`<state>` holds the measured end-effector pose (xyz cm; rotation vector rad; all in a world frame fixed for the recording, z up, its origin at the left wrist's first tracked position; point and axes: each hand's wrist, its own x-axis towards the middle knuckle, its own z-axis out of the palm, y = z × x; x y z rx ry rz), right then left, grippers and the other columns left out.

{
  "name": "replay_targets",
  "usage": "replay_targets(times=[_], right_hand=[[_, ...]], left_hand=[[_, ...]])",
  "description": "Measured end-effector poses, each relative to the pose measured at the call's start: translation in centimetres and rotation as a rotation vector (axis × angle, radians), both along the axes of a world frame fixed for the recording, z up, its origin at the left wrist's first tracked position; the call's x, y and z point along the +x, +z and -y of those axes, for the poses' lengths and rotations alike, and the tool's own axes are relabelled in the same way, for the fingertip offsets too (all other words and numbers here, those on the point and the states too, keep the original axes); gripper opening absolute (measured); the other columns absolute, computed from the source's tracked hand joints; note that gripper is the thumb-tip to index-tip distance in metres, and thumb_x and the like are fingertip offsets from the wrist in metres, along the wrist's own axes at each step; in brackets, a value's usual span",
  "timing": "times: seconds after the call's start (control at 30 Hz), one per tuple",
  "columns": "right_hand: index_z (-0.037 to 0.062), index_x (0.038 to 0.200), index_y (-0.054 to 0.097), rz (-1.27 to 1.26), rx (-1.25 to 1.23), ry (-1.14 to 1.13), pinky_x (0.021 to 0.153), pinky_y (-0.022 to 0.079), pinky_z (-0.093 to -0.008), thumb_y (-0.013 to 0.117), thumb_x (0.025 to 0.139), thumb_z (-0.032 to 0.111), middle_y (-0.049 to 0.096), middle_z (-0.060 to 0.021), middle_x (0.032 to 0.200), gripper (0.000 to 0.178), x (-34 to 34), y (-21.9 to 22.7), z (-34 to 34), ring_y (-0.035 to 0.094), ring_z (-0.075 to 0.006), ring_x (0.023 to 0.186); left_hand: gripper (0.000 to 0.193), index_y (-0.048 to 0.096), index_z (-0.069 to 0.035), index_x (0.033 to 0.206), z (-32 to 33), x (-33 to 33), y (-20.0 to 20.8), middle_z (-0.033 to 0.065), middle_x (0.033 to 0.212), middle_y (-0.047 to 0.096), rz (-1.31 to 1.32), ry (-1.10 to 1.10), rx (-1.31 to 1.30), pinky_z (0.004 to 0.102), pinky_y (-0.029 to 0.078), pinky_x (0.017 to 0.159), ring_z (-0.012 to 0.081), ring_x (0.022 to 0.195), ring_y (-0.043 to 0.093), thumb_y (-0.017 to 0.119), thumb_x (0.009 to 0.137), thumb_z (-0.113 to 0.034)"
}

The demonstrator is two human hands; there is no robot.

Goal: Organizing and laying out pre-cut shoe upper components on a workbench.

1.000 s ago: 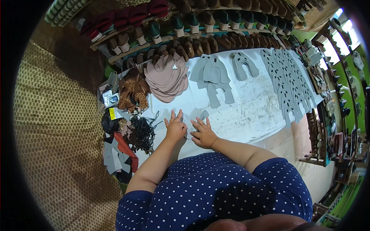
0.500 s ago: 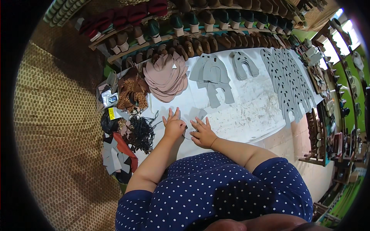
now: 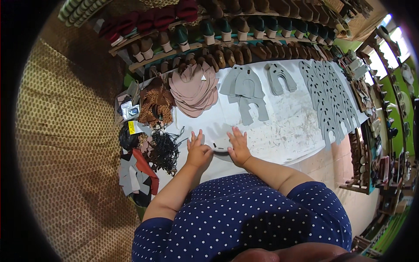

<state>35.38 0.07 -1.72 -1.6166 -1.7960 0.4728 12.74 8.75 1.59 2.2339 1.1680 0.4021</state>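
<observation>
A small grey curved shoe upper piece [image 3: 221,149] with dark marks and a dark lower edge spans the gap between my hands, close in front of me. My left hand [image 3: 199,152] grips its left end between thumb and forefinger, the other fingers stretched out. At the right end, my right hand [image 3: 238,148] holds the piece by the thumb side, with its other fingers spread. The hands cover both ends of the piece. Beyond them on the white-covered table [image 3: 283,131] lie overlapping grey shoe upper pieces [image 3: 246,89] and a fanned stack of pink pieces [image 3: 194,94].
Leopard-print pieces [image 3: 155,102], tangled black straps [image 3: 163,150] and scraps [image 3: 131,174] crowd the table's left side. Rows of grey pieces with dark marks [image 3: 329,100] lie at the right. Shelves of shoes [image 3: 227,37] line the back; another rack [image 3: 360,161] stands right.
My right hand has shifted slightly right and its fingers have spread. The curved grey piece now shows more fully between my hands. The whole view has shifted a little.
</observation>
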Motion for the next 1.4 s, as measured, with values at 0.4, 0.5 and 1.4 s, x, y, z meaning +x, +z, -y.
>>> replay_targets(times=[0.4,0.5,1.4], right_hand=[[0.0087,0.145,0.048,0.176,-0.081,-0.118,0.118,0.005,-0.0677,0.059,0.096,0.034,0.028,-0.0189,0.161,0.056,1.2,-0.2,-2.1,0.017,-0.0400,0.152],[0.0081,0.142,0.050,0.180,-0.077,-0.113,0.118,0.006,-0.0677,0.059,0.095,0.035,0.030,-0.0182,0.160,0.055,1.0,-0.2,-2.3,0.018,-0.0394,0.152],[0.0180,0.088,0.071,0.376,0.354,0.539,0.114,0.023,-0.0714,0.067,0.082,0.025,0.054,-0.0013,0.144,0.011,-4.7,-0.1,-6.2,0.040,-0.0278,0.143]], left_hand=[[0.017,0.070,-0.008,0.086,1.1,-0.6,-0.2,0.0217,0.161,0.033,-0.282,0.397,-0.096,0.0709,0.002,0.116,0.0466,0.153,0.013,0.067,0.076,-0.021],[0.034,0.065,-0.008,0.111,1.6,-0.9,-0.3,0.0201,0.158,0.038,-0.252,0.295,0.073,0.0669,0.009,0.118,0.0443,0.151,0.019,0.067,0.079,-0.021],[0.102,0.031,-0.005,0.156,0.4,-2.7,1.0,0.0156,0.165,0.025,-0.455,-0.250,0.022,0.0530,0.010,0.124,0.0320,0.155,0.017,0.072,0.077,-0.057]])
